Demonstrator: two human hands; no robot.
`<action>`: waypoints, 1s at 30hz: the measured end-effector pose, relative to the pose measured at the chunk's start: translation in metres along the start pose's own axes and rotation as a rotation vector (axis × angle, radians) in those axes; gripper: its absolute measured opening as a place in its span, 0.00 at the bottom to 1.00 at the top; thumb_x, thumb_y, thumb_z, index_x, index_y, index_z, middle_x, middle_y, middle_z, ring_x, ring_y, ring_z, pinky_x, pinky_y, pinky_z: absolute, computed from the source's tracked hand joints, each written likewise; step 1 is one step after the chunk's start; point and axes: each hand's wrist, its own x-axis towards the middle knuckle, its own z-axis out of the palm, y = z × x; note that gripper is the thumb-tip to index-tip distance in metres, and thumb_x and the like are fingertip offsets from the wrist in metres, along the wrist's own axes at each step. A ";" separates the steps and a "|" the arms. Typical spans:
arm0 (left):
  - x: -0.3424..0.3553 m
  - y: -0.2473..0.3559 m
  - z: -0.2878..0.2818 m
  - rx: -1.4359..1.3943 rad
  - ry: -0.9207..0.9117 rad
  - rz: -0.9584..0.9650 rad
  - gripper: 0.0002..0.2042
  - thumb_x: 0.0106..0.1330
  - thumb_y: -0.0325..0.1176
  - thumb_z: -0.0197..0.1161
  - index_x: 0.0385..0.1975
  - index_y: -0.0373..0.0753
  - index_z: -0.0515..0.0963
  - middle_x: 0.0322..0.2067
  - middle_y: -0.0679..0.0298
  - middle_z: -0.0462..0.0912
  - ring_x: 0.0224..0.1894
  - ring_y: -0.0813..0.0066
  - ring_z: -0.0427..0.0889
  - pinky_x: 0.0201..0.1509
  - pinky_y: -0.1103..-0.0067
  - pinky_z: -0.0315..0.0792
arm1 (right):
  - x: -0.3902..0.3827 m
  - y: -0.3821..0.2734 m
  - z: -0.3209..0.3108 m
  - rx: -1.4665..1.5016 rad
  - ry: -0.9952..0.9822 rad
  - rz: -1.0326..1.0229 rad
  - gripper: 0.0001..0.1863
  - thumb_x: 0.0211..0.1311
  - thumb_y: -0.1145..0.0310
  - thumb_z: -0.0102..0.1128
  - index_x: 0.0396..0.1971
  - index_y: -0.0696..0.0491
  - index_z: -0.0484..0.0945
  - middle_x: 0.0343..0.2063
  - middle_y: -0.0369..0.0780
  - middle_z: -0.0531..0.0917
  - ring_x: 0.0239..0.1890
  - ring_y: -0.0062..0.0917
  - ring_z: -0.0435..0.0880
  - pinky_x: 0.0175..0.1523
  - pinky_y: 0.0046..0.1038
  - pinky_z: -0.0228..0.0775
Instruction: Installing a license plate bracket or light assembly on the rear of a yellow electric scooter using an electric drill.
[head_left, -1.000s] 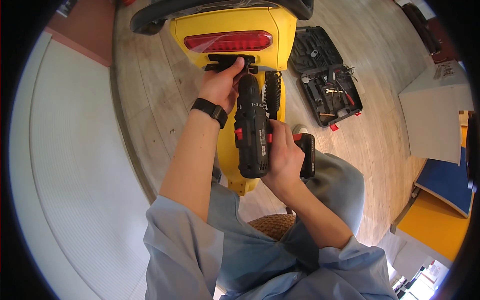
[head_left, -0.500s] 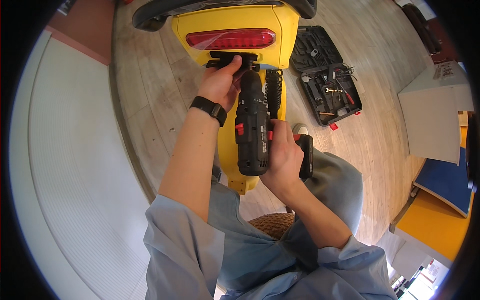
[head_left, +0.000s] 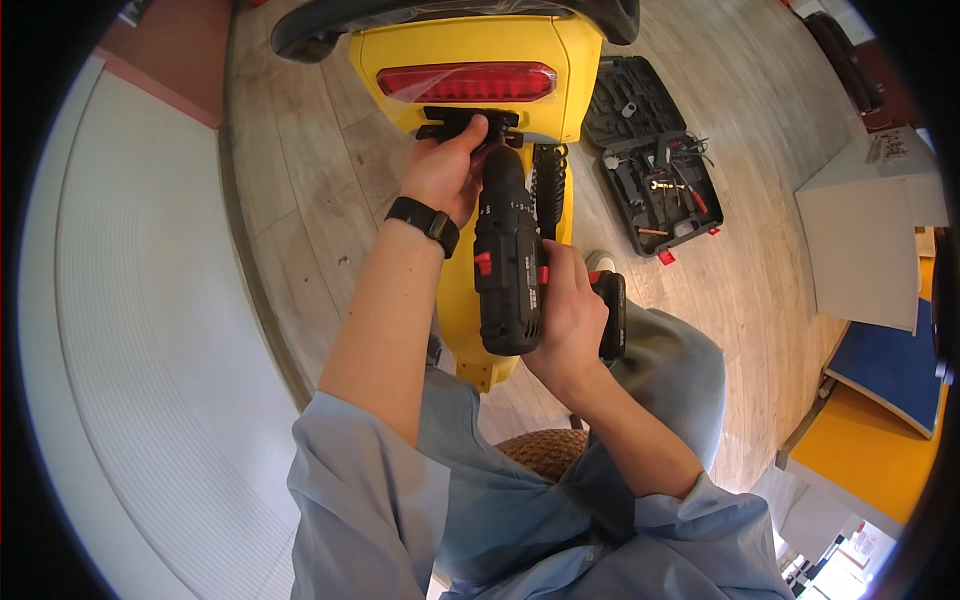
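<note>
My right hand (head_left: 570,318) is wrapped round the handle of a black cordless drill (head_left: 508,265) with red switches. The drill's nose points away from me, up to a black bracket (head_left: 455,118) on the yellow machine (head_left: 480,42), just below its red light (head_left: 466,82). My left hand (head_left: 440,178), a black watch on its wrist, grips the bracket, its thumb on the front; its other fingers are mostly hidden behind. The drill's tip and whatever it meets at the bracket cannot be made out. A black coiled cable (head_left: 549,190) hangs right of the drill's nose.
An open black tool case (head_left: 640,225) with several tools lies on the wooden floor to the right. A white ribbed panel (head_left: 160,330) runs along my left. Farther right stand a pale cabinet (head_left: 860,230) and blue and yellow boards. A woven seat (head_left: 545,452) is beneath me.
The whole view has shifted very slightly. Both hands, the drill and the bracket keep nearly the same places relative to one another.
</note>
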 end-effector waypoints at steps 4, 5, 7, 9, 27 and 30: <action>-0.001 -0.002 0.004 -0.034 0.027 0.021 0.12 0.66 0.25 0.60 0.48 0.38 0.70 0.39 0.61 0.80 0.34 0.72 0.82 0.33 0.78 0.76 | 0.001 0.000 -0.004 -0.033 -0.005 0.010 0.31 0.43 0.68 0.69 0.49 0.58 0.67 0.39 0.47 0.76 0.36 0.45 0.80 0.36 0.38 0.74; 0.000 -0.003 0.002 -0.022 0.016 0.025 0.12 0.66 0.25 0.60 0.48 0.38 0.70 0.38 0.62 0.80 0.33 0.72 0.81 0.33 0.78 0.76 | 0.001 -0.001 -0.005 -0.037 -0.033 0.046 0.30 0.45 0.68 0.68 0.49 0.58 0.68 0.39 0.47 0.77 0.38 0.45 0.80 0.39 0.38 0.74; 0.000 -0.003 0.000 -0.008 0.001 0.038 0.12 0.66 0.25 0.60 0.48 0.38 0.71 0.38 0.62 0.80 0.32 0.72 0.81 0.32 0.78 0.76 | 0.001 -0.004 -0.006 -0.006 -0.037 0.054 0.30 0.44 0.68 0.68 0.49 0.58 0.68 0.39 0.47 0.77 0.38 0.45 0.80 0.39 0.38 0.74; 0.000 -0.002 -0.003 -0.008 0.005 0.022 0.12 0.66 0.24 0.60 0.47 0.38 0.71 0.36 0.62 0.80 0.32 0.72 0.81 0.31 0.78 0.76 | 0.002 -0.006 -0.007 0.029 -0.042 0.060 0.30 0.44 0.68 0.69 0.49 0.58 0.68 0.39 0.47 0.77 0.38 0.45 0.80 0.39 0.38 0.74; -0.014 -0.006 0.004 -0.138 0.134 -0.037 0.10 0.63 0.21 0.59 0.42 0.38 0.71 0.36 0.60 0.80 0.32 0.69 0.81 0.33 0.75 0.78 | 0.003 0.007 -0.009 0.001 -0.064 0.048 0.30 0.43 0.66 0.69 0.48 0.56 0.68 0.39 0.45 0.76 0.34 0.45 0.81 0.36 0.38 0.74; -0.011 -0.010 0.000 -0.132 0.097 -0.031 0.11 0.63 0.21 0.60 0.43 0.39 0.71 0.36 0.60 0.80 0.32 0.68 0.82 0.34 0.74 0.78 | 0.002 0.009 -0.008 -0.005 -0.065 0.043 0.29 0.43 0.67 0.69 0.48 0.56 0.67 0.39 0.46 0.76 0.34 0.45 0.81 0.36 0.39 0.74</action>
